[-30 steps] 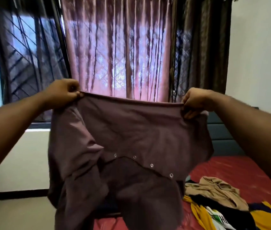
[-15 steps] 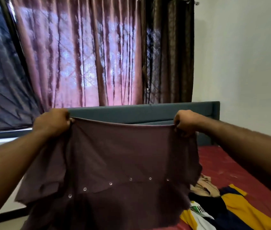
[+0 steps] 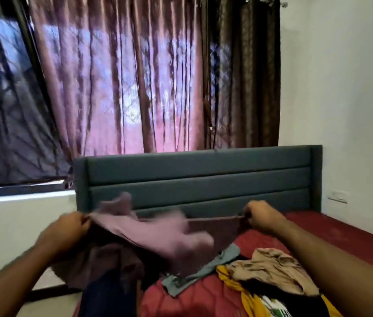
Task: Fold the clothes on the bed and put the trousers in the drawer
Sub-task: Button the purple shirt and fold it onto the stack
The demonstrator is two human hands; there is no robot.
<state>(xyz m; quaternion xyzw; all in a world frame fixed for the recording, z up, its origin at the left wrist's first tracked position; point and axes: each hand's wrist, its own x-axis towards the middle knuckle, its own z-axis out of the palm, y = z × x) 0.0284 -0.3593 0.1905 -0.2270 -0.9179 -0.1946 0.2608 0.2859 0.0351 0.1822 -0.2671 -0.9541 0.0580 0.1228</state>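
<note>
While blurred, mauve garment [image 3: 158, 234] stretched between left hand [image 3: 66, 229], right hand [image 3: 261, 217].

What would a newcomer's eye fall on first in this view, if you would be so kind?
Most likely the mauve garment, blurred and stretched between the left hand and the right hand at centre. Behind it the grey-blue headboard spans the middle, under glowing pink curtains. At lower right, unfolded clothes lie heaped on the red bed.

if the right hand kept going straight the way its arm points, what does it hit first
Probably the blue-grey headboard: the right hand, gripping the mauve garment, points up the bed toward it. Depth is unclear.
</note>
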